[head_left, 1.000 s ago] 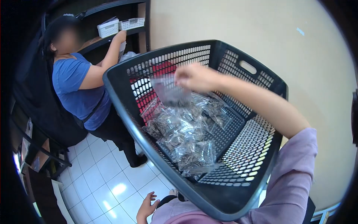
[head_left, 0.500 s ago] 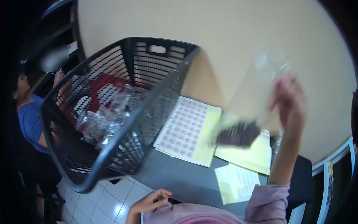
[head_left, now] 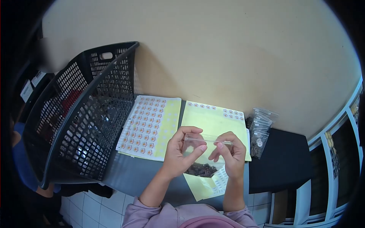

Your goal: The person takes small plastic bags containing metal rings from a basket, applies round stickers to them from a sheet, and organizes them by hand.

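A clear plastic bag [head_left: 201,170] with small dark brown pieces at its bottom hangs in front of me, over the yellow sheets. My left hand [head_left: 180,152] is closed on the bag's upper left side, thumb across the front. At the upper right corner, my right hand [head_left: 232,152] pinches the top edge between thumb and fingers. Behind the bag lies a yellow sticker sheet [head_left: 213,117] with only a few round stickers along its top and right. A smaller yellow sheet [head_left: 197,190] shows below the bag, partly covered by it.
A large black basket [head_left: 87,95] stands at the left, with plastic bags inside. Beside it lies a stack of sticker sheets [head_left: 150,125]. Several filled, labelled bags [head_left: 260,131] lie at the right. A person in a blue top [head_left: 23,155] is partly hidden behind the basket.
My right hand has come down from the upper right with the bag. My left hand has risen from the table's front edge and taken hold of it too. The view has shifted right.
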The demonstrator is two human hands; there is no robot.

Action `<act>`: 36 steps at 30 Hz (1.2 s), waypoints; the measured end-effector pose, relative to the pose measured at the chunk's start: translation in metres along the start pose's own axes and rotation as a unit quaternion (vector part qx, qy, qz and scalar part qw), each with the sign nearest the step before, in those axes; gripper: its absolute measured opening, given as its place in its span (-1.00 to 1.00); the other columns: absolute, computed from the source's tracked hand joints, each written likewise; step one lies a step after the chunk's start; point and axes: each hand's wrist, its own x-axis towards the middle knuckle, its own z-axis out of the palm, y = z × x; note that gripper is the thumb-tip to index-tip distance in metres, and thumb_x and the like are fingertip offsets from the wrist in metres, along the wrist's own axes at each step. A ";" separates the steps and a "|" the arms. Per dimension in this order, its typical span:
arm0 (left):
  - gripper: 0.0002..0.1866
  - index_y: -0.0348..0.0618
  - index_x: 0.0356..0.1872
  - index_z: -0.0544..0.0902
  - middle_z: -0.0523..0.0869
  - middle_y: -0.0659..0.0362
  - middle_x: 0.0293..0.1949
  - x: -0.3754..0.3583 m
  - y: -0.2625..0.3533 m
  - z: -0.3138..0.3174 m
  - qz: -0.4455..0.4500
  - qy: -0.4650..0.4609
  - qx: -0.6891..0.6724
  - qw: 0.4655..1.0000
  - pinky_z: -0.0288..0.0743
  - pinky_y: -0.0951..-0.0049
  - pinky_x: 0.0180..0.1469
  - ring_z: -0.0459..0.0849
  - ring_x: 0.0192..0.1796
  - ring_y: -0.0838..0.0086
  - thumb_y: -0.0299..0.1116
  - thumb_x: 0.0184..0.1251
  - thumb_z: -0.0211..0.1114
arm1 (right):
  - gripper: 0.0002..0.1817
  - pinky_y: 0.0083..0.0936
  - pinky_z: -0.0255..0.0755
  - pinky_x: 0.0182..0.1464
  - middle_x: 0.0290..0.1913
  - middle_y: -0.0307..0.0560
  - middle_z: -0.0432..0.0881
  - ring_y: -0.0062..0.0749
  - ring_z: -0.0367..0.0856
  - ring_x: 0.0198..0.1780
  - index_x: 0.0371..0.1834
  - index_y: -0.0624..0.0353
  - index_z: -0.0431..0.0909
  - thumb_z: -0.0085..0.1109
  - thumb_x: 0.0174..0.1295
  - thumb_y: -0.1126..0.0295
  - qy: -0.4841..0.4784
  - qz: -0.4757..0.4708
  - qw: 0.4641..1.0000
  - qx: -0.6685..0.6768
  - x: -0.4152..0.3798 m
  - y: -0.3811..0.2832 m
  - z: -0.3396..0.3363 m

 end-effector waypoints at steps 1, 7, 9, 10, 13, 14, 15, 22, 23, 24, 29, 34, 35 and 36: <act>-0.62 -0.26 -0.10 0.33 0.50 0.21 -0.37 0.001 -0.002 0.004 -0.001 0.017 -0.001 1.000 0.35 0.65 -0.23 0.48 -0.31 0.64 -0.60 0.02 0.20 | -0.93 -0.72 0.38 -0.56 -0.40 -0.13 0.43 -0.50 0.55 -0.51 -0.38 0.32 0.43 0.04 0.08 0.55 0.004 0.004 1.000 0.025 -0.001 0.002 -0.002; -0.69 -0.27 -0.14 0.36 0.51 0.19 -0.36 0.001 -0.020 0.005 0.007 0.042 -0.014 0.999 0.39 0.60 -0.19 0.49 -0.27 0.62 -0.60 0.05 0.18 | -0.91 -0.70 0.42 -0.40 -0.36 -0.12 0.43 -0.53 0.53 -0.38 -0.37 0.30 0.44 0.07 0.03 0.60 0.004 -0.028 1.000 0.011 0.008 0.012 -0.003; -0.69 -0.27 -0.13 0.36 0.51 0.19 -0.36 0.003 -0.021 0.005 0.012 0.053 -0.007 0.998 0.39 0.59 -0.19 0.49 -0.27 0.61 -0.61 0.05 0.17 | -0.90 -0.70 0.42 -0.36 -0.35 -0.11 0.44 -0.54 0.52 -0.37 -0.37 0.30 0.44 0.09 0.02 0.61 -0.001 -0.034 0.999 -0.014 0.013 0.012 -0.002; -0.68 -0.27 -0.14 0.34 0.49 0.21 -0.41 0.008 -0.019 0.006 0.016 0.055 -0.013 0.998 0.35 0.63 -0.27 0.46 -0.33 0.63 -0.62 0.04 0.16 | -0.89 -0.70 0.42 -0.32 -0.35 -0.11 0.44 -0.55 0.51 -0.35 -0.37 0.31 0.44 0.10 0.01 0.62 -0.006 -0.044 0.998 -0.038 0.015 0.012 -0.001; -0.66 -0.26 -0.13 0.33 0.49 0.22 -0.46 0.017 -0.013 0.009 0.055 0.045 0.008 0.997 0.33 0.67 -0.32 0.46 -0.38 0.64 -0.64 0.02 0.15 | -0.89 -0.70 0.40 -0.29 -0.36 -0.12 0.46 -0.58 0.48 -0.31 -0.39 0.31 0.45 0.13 -0.02 0.62 -0.009 -0.039 0.999 -0.019 0.017 0.011 -0.003; -0.65 -0.27 -0.13 0.33 0.50 0.20 -0.45 0.021 -0.013 0.010 0.088 0.031 0.030 0.995 0.35 0.65 -0.30 0.47 -0.36 0.62 -0.64 0.02 0.16 | -0.90 -0.69 0.39 -0.30 -0.38 -0.13 0.47 -0.58 0.47 -0.32 -0.41 0.31 0.46 0.14 -0.02 0.61 -0.004 -0.042 0.999 -0.018 0.018 0.011 -0.005; -0.65 -0.27 -0.13 0.33 0.50 0.20 -0.45 0.021 -0.014 0.010 0.089 0.026 0.031 0.995 0.35 0.65 -0.30 0.47 -0.36 0.62 -0.64 0.02 0.16 | -0.90 -0.69 0.39 -0.30 -0.38 -0.13 0.47 -0.58 0.47 -0.32 -0.41 0.31 0.46 0.14 -0.02 0.61 -0.001 -0.045 0.999 -0.018 0.018 0.011 -0.008; -0.55 -0.30 -0.07 0.30 0.57 0.14 -0.44 0.021 -0.022 0.009 0.092 0.007 0.101 0.991 0.38 0.60 -0.24 0.53 -0.33 0.57 -0.63 -0.03 0.24 | -0.93 -0.64 0.33 -0.33 -0.46 -0.12 0.51 -0.52 0.48 -0.40 -0.51 0.30 0.47 0.17 -0.07 0.60 0.009 -0.089 0.988 -0.129 0.018 0.005 -0.017; -0.52 -0.30 -0.04 0.29 0.57 0.14 -0.45 0.022 -0.022 0.009 0.102 0.004 0.125 0.987 0.38 0.60 -0.24 0.54 -0.33 0.57 -0.63 -0.05 0.25 | -0.93 -0.64 0.33 -0.33 -0.47 -0.12 0.51 -0.51 0.48 -0.41 -0.52 0.29 0.48 0.17 -0.08 0.60 0.010 -0.098 0.984 -0.147 0.019 0.005 -0.018; -0.52 -0.30 -0.04 0.29 0.57 0.14 -0.45 0.023 -0.022 0.010 0.102 0.004 0.123 0.987 0.38 0.60 -0.24 0.54 -0.33 0.57 -0.63 -0.05 0.25 | -0.93 -0.64 0.33 -0.33 -0.47 -0.12 0.51 -0.51 0.48 -0.41 -0.52 0.29 0.48 0.17 -0.08 0.60 0.011 -0.098 0.984 -0.148 0.019 0.005 -0.019; -0.44 -0.31 0.05 0.28 0.62 0.11 -0.46 0.026 -0.024 0.014 0.120 0.017 0.134 0.984 0.40 0.62 -0.27 0.57 -0.36 0.57 -0.61 -0.05 0.27 | -0.92 -0.63 0.35 -0.35 -0.48 -0.11 0.52 -0.49 0.50 -0.42 -0.52 0.28 0.49 0.20 -0.09 0.58 0.018 -0.115 0.978 -0.174 0.021 0.008 -0.020; -0.37 -0.34 0.08 0.19 0.57 0.14 -0.47 0.025 -0.025 0.015 0.093 0.019 0.138 0.986 0.37 0.62 -0.26 0.54 -0.36 0.57 -0.65 -0.08 0.24 | -0.91 -0.62 0.36 -0.37 -0.49 -0.09 0.53 -0.46 0.51 -0.43 -0.51 0.28 0.49 0.21 -0.10 0.59 0.019 -0.129 0.975 -0.182 0.024 0.011 -0.021; -0.38 -0.35 0.08 0.19 0.57 0.15 -0.47 0.026 -0.025 0.014 0.083 0.020 0.133 0.987 0.37 0.62 -0.26 0.54 -0.36 0.57 -0.65 -0.08 0.24 | -0.91 -0.62 0.36 -0.37 -0.49 -0.09 0.53 -0.45 0.51 -0.44 -0.51 0.27 0.49 0.21 -0.11 0.59 0.021 -0.140 0.971 -0.191 0.024 0.012 -0.020; -0.38 -0.35 0.08 0.19 0.57 0.15 -0.47 0.026 -0.025 0.013 0.082 0.020 0.134 0.987 0.37 0.62 -0.26 0.54 -0.36 0.57 -0.65 -0.08 0.24 | -0.91 -0.62 0.36 -0.37 -0.49 -0.09 0.53 -0.45 0.51 -0.44 -0.51 0.27 0.49 0.21 -0.11 0.59 0.020 -0.140 0.971 -0.190 0.024 0.013 -0.020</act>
